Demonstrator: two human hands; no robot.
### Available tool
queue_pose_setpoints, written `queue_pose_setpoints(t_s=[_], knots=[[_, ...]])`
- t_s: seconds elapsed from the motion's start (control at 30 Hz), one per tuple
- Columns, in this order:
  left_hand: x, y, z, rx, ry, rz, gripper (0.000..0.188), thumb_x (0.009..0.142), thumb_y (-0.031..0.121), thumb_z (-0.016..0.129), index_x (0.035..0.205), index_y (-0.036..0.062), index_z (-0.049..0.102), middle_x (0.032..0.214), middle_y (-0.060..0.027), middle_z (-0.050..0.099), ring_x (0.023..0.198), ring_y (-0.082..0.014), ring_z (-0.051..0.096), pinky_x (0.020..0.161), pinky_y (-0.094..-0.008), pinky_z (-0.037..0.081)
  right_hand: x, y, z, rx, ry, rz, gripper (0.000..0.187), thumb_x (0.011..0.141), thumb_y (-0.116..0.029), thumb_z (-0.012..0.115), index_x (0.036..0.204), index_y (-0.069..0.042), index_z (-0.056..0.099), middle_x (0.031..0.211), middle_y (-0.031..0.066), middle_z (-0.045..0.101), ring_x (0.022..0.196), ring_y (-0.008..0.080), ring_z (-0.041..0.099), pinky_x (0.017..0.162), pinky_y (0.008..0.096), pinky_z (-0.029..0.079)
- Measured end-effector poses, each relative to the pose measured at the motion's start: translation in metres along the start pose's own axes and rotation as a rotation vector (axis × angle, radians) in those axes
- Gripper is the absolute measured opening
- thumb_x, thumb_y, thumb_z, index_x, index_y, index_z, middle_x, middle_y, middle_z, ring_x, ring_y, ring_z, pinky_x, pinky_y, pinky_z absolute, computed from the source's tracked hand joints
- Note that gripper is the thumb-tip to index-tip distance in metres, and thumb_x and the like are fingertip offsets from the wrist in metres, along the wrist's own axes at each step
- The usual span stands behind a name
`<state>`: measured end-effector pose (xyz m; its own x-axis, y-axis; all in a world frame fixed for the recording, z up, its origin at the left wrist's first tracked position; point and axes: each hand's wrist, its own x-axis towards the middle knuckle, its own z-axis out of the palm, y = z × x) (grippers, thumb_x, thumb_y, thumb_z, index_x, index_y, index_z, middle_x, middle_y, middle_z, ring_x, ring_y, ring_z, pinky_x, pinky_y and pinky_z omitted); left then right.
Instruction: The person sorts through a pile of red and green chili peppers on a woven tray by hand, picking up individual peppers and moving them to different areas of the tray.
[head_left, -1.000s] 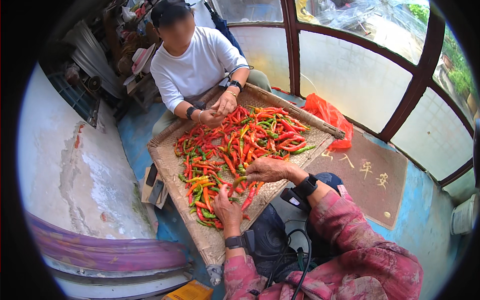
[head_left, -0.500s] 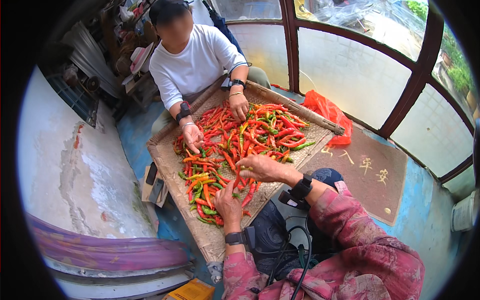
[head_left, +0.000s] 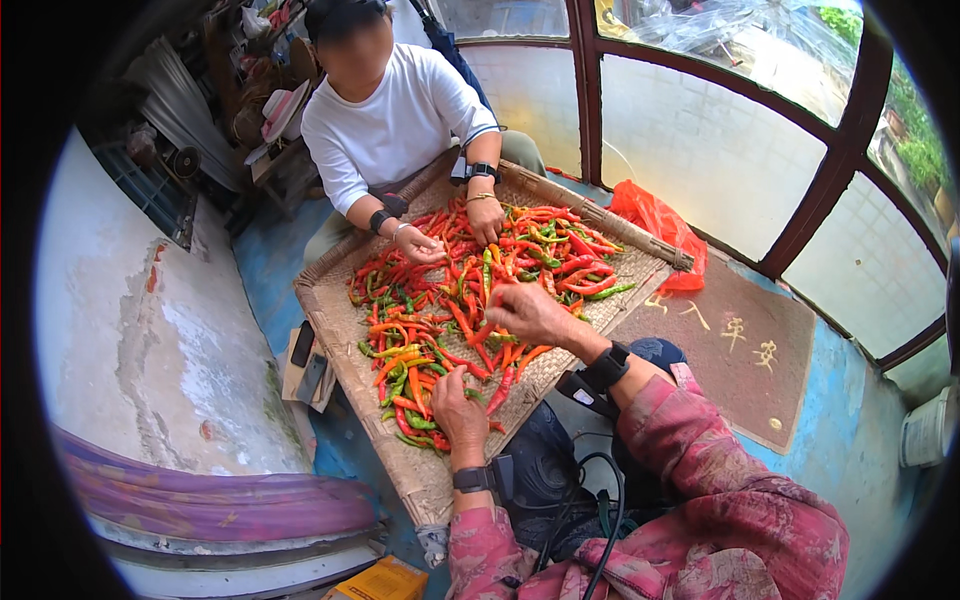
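Red, orange and green chili peppers [head_left: 400, 362] lie heaped on a woven tray [head_left: 405, 470] across my knees. My left hand [head_left: 460, 415] rests at the near edge of the heap, fingers curled down; what they hold, if anything, is hidden. Farther right and higher, my right hand [head_left: 535, 316] is closed in a pinch over the heap, with a red chili pepper [head_left: 482, 333] at its fingertips. Opposite me, a seated person in a white shirt works in the far part of the heap with a left hand [head_left: 486, 219] and a right hand [head_left: 418, 245].
The tray's raised wooden rim [head_left: 600, 220] runs along its far right side. Beyond it lie a red plastic bag [head_left: 660, 225] and a brown doormat [head_left: 740, 345]. Phones [head_left: 303, 345] sit on a stool left of the tray. A black cable [head_left: 615, 500] loops over my lap.
My right hand has lifted slightly away from my left. The other person's right hand has moved right and inward, turning from palm up to fingers over the peppers. My left hand stays nearly in place.
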<state>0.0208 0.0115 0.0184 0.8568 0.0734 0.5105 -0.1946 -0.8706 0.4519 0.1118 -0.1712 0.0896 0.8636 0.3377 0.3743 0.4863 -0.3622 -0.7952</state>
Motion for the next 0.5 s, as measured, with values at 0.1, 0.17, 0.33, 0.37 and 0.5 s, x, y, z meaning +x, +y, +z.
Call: queue_pose_setpoints(t_s=[0.1, 0.17, 0.33, 0.37, 0.5], knots=[[-0.001, 0.002, -0.001, 0.014, -0.007, 0.001, 0.032, 0.07, -0.007, 0.056, 0.1, 0.0028, 0.057, 0.096, -0.0152, 0.057, 0.089, -0.0316, 0.056, 0.08, -0.0414, 0.043, 0.01, 0.005, -0.013, 0.339, 0.34, 0.17, 0.031, 0.084, -0.019, 0.058, 0.106, 0.003, 0.056, 0.067, 0.0111, 0.06, 0.059, 0.0174, 0.059, 0.056, 0.0305, 0.047], [0.003, 0.007, -0.003, -0.05, -0.014, -0.048, 0.03, 0.072, -0.007, 0.055, 0.1, 0.002, 0.057, 0.095, -0.0153, 0.058, 0.088, -0.0323, 0.057, 0.077, -0.0409, 0.045, 0.01, 0.01, -0.02, 0.345, 0.385, 0.276, 0.051, 0.085, -0.018, 0.057, 0.125, 0.008, 0.04, 0.066, 0.0092, 0.059, 0.06, 0.0162, 0.058, 0.058, 0.0306, 0.048], [0.014, 0.01, -0.007, -0.226, 0.123, -0.088, 0.017, 0.085, -0.002, 0.048, 0.1, -0.0003, 0.056, 0.089, -0.0154, 0.06, 0.081, -0.0294, 0.06, 0.071, -0.0376, 0.048, 0.0, 0.006, 0.001, 0.044, 0.23, 0.066, 0.049, 0.083, -0.014, 0.058, 0.124, 0.006, 0.04, 0.07, 0.0131, 0.059, 0.062, 0.022, 0.059, 0.058, 0.0333, 0.047], [0.018, 0.013, -0.008, -0.229, 0.122, -0.081, 0.017, 0.085, -0.002, 0.048, 0.1, -0.0003, 0.056, 0.089, -0.0154, 0.06, 0.081, -0.0294, 0.06, 0.071, -0.0376, 0.048, -0.004, 0.012, 0.007, -0.001, 0.077, -0.058, 0.046, 0.083, -0.014, 0.059, 0.123, 0.002, 0.044, 0.071, 0.0132, 0.058, 0.06, 0.022, 0.058, 0.056, 0.0325, 0.046], [0.027, 0.024, -0.016, -0.441, 0.147, -0.196, 0.014, 0.088, 0.003, 0.047, 0.098, -0.0019, 0.057, 0.087, -0.0087, 0.059, 0.08, -0.0173, 0.058, 0.076, -0.0312, 0.047, -0.018, -0.003, 0.038, -0.084, -0.3, -0.239, 0.044, 0.079, -0.008, 0.06, 0.121, -0.005, 0.049, 0.09, 0.0169, 0.054, 0.082, 0.0317, 0.057, 0.071, 0.0392, 0.046]])
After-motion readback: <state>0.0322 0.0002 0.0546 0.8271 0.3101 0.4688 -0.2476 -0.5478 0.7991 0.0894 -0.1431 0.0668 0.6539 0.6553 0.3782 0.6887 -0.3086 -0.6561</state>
